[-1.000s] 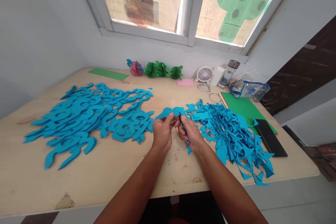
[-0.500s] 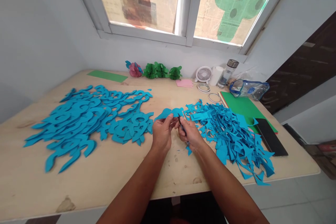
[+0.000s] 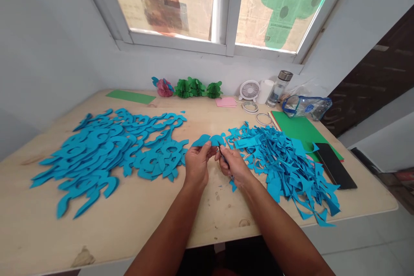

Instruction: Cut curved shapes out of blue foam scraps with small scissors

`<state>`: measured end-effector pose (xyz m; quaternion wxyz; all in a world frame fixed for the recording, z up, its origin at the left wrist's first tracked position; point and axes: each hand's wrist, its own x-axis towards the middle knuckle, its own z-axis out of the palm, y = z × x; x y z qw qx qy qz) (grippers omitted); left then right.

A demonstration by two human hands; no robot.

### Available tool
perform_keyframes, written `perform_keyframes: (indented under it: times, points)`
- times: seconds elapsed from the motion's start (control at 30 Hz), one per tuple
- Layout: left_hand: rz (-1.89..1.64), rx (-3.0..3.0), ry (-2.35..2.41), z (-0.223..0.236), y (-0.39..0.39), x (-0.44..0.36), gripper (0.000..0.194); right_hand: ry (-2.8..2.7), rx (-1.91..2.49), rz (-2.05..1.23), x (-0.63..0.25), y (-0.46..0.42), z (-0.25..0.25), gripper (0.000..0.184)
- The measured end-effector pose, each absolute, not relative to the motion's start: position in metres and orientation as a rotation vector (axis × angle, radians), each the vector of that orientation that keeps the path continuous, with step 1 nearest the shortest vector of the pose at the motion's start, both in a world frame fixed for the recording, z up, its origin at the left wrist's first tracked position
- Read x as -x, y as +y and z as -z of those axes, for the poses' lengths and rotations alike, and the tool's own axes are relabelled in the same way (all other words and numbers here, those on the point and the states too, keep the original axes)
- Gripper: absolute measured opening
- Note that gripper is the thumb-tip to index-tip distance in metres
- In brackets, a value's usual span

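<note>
While the left hand pinches the blue paper between thumb and fingers, the right hand closes round the dark scissors, right at the paper's near edge. Both forearms reach up from the bottom, angling inward, and the hands meet almost knuckle to knuckle, just above the wooden table. Curvy blue cut-outs spread out left of them; jagged blue scraps heap up on the right, near the black phone-like slab.
</note>
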<state>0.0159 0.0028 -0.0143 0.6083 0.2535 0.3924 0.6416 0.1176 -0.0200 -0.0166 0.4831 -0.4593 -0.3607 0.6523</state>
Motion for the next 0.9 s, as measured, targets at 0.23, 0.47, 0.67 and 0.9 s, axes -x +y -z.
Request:
perform_keyframes:
  times: [0.23, 0.47, 0.67, 0.9]
  points:
    - [-1.461, -0.606, 0.898, 0.0134, 0.0018, -0.0154, 0.02, -0.875, 1.1, -1.596, -0.1178, -0.0211, 0.015, 0.046]
    - [-1.447, -0.6, 0.883, 0.0131, 0.0027, -0.0147, 0.024, -0.864, 1.098, -1.601, -0.1176, -0.0203, 0.0173, 0.044]
    - [-1.519, -0.568, 0.973, 0.0125, 0.0046, -0.0125, 0.022, -0.889, 1.095, -1.639, -0.1185, -0.0193, 0.02, 0.044]
    - [-1.501, -0.624, 1.002, 0.0106, 0.005, -0.01, 0.023, -0.912, 1.085, -1.669, -0.1207, -0.019, 0.0207, 0.044]
